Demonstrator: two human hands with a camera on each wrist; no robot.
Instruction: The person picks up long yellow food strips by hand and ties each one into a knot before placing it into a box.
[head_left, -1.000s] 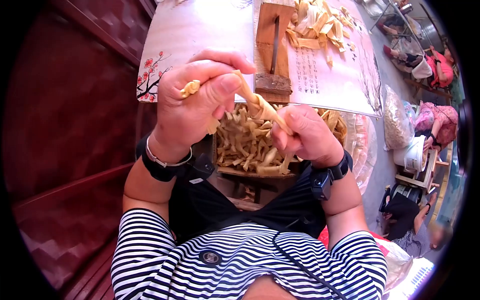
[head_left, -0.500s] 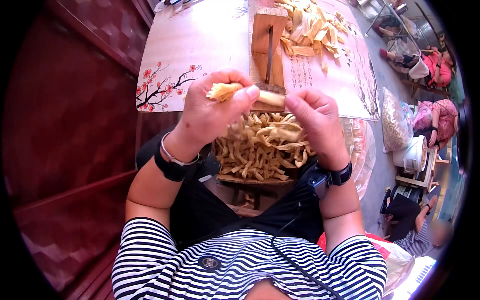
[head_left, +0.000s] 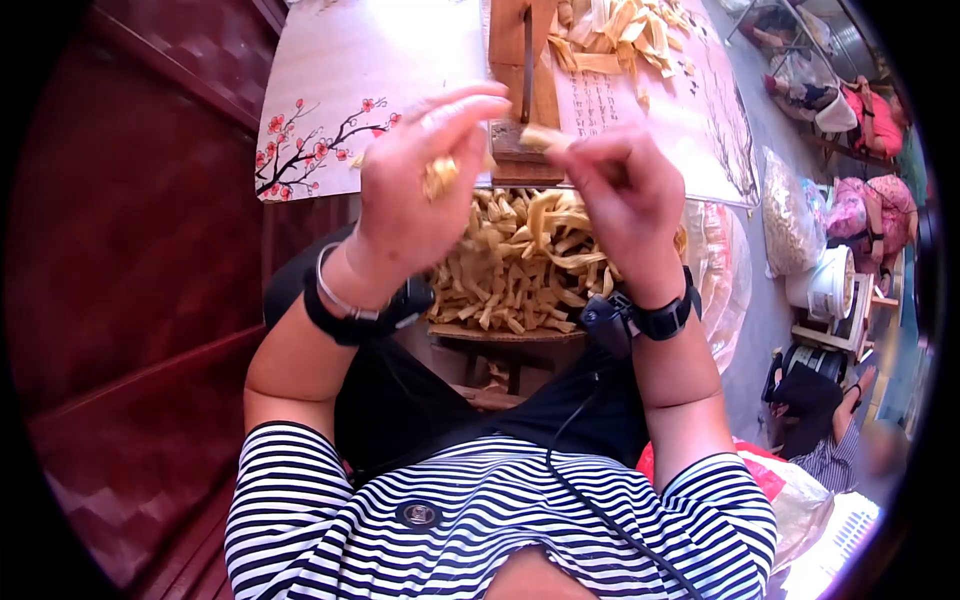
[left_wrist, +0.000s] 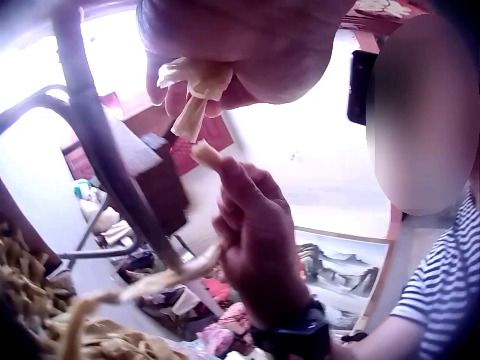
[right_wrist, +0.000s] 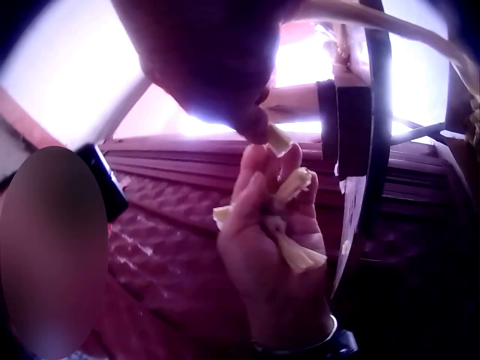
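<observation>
In the head view my right hand (head_left: 635,195) pinches the end of a pale yellow, pliable strip (head_left: 540,137) between thumb and forefinger. The strip's long tail (left_wrist: 161,283) trails down from that hand in the left wrist view. My left hand (head_left: 415,180), palm turned up, keeps several short pieces (head_left: 438,178) of the same material among its curled fingers; they poke out between the fingers in the right wrist view. A small gap separates the two hands. Just beyond them stands a wooden block stand (head_left: 507,40) with an upright thin metal blade (head_left: 528,65).
A cardboard box (head_left: 490,335) full of similar strips sits below my hands, between the knees. More flat strips (head_left: 615,40) lie on the flower-printed board (head_left: 350,60). A dark red panelled wall (head_left: 140,250) is at left. At right are people, sacks and a white bucket (head_left: 825,285).
Earlier the strip was stretched between both hands, with a twist in it. Now the hands are apart, the right holding the strip's end and the left holding short pieces.
</observation>
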